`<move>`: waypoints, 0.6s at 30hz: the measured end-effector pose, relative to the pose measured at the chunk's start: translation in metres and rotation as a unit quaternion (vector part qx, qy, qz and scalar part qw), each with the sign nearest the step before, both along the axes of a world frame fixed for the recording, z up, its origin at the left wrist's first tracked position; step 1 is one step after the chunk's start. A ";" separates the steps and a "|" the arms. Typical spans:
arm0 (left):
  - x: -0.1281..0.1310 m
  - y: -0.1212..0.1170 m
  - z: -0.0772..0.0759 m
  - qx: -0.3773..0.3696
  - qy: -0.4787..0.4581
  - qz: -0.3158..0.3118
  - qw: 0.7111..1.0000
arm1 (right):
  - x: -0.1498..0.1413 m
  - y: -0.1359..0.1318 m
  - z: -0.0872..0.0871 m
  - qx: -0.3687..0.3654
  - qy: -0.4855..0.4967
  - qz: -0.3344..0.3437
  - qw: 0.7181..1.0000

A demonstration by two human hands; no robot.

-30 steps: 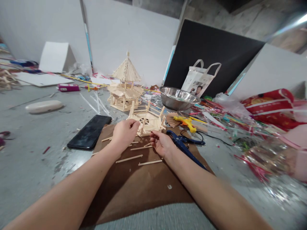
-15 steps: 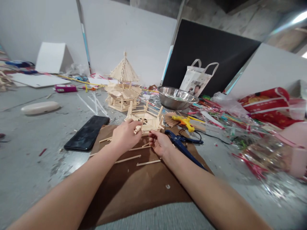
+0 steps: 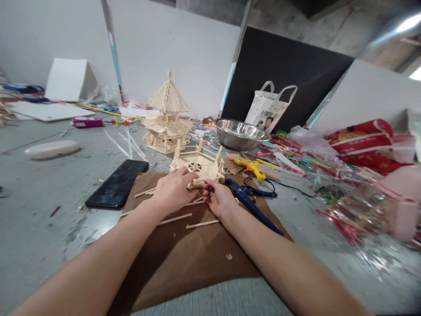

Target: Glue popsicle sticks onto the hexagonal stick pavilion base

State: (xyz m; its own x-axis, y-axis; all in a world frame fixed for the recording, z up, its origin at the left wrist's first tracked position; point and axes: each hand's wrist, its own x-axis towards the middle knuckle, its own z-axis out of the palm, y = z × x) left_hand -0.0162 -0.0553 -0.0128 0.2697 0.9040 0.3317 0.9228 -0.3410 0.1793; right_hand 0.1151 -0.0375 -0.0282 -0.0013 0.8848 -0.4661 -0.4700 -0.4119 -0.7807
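A low, many-sided model of pale wooden sticks (image 3: pixel 210 167) with short upright posts stands at the far end of a brown sheet (image 3: pixel 184 267). At its near left edge is my left hand (image 3: pixel 176 188), back upward, fingers curled in and closed. My right hand (image 3: pixel 219 198) is at the near edge, palm turned inward, thumb and forefinger pinched together. What lies between the fingertips of either hand is too small or hidden to make out. Several loose wooden sticks (image 3: pixel 202 224) lie on the sheet below and beside the hands.
Behind stands a taller roofed stick pavilion (image 3: pixel 168 131). A black phone (image 3: pixel 116 184) lies left; blue-handled cutters (image 3: pixel 251 204) and a yellow glue gun (image 3: pixel 251 168) lie right. Farther back are a steel bowl (image 3: pixel 241 136) and a white bag (image 3: pixel 268 109). Plastic litter (image 3: pixel 358 210) covers the right side.
My left hand has shifted right along the model's near edge, closer to my right hand. My right hand stays pinched at that edge. The view has drifted slightly to the right.
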 end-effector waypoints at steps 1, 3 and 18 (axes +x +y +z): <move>0.000 0.000 0.000 -0.002 0.003 0.001 1.000 | 0.000 0.000 0.000 0.001 0.000 -0.002 1.000; 0.001 0.000 0.000 -0.003 0.007 0.002 1.000 | 0.000 -0.001 0.000 0.004 -0.001 -0.003 1.000; 0.000 0.001 -0.003 0.013 0.006 -0.002 1.000 | 0.000 -0.001 -0.004 0.048 -0.037 0.014 0.998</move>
